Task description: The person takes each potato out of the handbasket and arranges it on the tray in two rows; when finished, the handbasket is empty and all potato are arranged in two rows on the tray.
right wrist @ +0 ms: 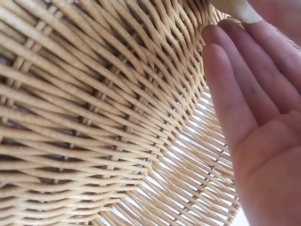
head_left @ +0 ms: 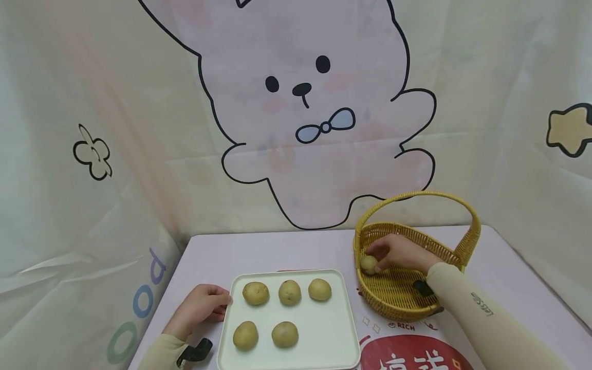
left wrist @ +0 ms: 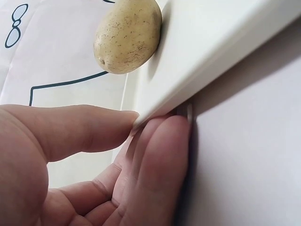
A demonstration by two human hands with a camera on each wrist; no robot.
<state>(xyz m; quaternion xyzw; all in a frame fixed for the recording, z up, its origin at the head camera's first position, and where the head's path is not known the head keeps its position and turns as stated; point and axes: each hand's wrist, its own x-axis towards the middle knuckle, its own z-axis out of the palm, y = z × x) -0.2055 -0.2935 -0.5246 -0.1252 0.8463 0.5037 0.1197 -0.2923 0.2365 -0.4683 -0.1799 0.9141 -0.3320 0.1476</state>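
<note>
Inside the wicker basket [head_left: 398,300], at its left side, my right hand [head_left: 400,252] pinches a potato [head_left: 369,264] between thumb and fingers. Only a bit of that potato [right wrist: 240,9] shows at the top of the right wrist view, beside the fingers [right wrist: 221,75]. My left hand [head_left: 203,308] grips the left rim of a white tray [head_left: 324,339], with the thumb [left wrist: 94,127] on top and fingers curled beneath. Several potatoes lie on the tray in two rows: three at the back, including one at the back left [head_left: 256,293], and two in front, one nearer the middle [head_left: 284,334].
The basket's tall arched handle [head_left: 418,194] rises over the right forearm. A light cloth with red print [head_left: 411,354] covers the table. Behind stands a fabric backdrop [head_left: 319,169] with a cartoon animal, and more fabric hangs at both sides.
</note>
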